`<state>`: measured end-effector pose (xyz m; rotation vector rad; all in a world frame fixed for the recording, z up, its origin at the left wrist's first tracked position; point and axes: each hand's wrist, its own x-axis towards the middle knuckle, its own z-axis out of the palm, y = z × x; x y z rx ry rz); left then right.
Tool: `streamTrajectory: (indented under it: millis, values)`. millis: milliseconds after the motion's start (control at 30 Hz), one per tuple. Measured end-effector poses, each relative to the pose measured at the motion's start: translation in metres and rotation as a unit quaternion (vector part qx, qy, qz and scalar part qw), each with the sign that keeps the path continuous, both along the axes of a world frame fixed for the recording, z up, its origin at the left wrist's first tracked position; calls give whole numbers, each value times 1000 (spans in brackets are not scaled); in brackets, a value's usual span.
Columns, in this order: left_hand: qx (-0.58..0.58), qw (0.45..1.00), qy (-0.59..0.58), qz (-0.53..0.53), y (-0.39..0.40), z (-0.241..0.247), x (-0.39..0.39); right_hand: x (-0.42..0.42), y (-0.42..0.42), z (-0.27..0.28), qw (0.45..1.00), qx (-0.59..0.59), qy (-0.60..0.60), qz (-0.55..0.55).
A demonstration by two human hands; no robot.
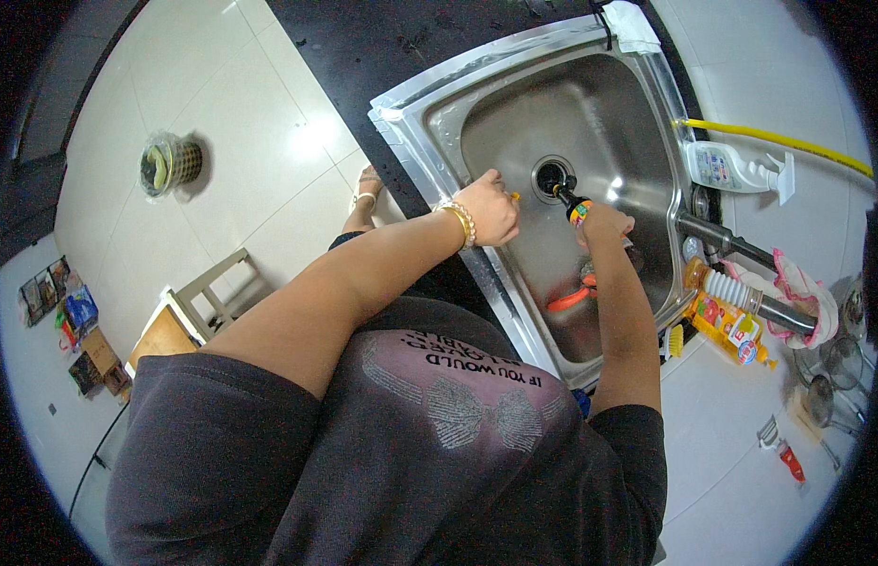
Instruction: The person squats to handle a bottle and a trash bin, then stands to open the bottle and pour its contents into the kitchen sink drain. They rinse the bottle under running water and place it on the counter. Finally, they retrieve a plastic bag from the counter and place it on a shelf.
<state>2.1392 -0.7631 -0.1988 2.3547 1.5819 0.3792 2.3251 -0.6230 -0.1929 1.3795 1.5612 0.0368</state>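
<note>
My right hand (603, 225) grips a dark bottle (577, 211) with a colourful label, tilted so that its neck points down at the drain (552, 178) of the stainless steel sink (513, 134). Over the sink's near left rim is my left hand (490, 209), closed as a fist with a bracelet at the wrist. A small yellow piece, perhaps a cap (515, 197), pokes out between its fingers. Below my right hand, a tool with orange handles (573, 297) lies in the basin, partly hidden by my forearm.
Behind the sink are a white spray bottle (722, 167), a yellow hose (764, 133), a faucet (715, 233) and a yellow detergent bottle (729, 329). A white cloth (631, 27) hangs at the far corner. A lined bin (171, 166) and a wooden stool (212, 290) stand left.
</note>
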Motion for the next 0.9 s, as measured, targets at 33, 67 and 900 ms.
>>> streamTrajectory:
  millis: [33, 67, 900]
  values:
    - [-3, 1000, 1, 0, 0, 0, 0, 1, 0, -2, 1000, 5, 4, 2]
    - [-6, 1000, 1, 0, 0, 1, 0, 2, 0, -2, 1000, 9, 7, 5]
    - [79, 995, 39, 43, -3, -3, 1, -16, 1, 14, 997, -25, -52, 49]
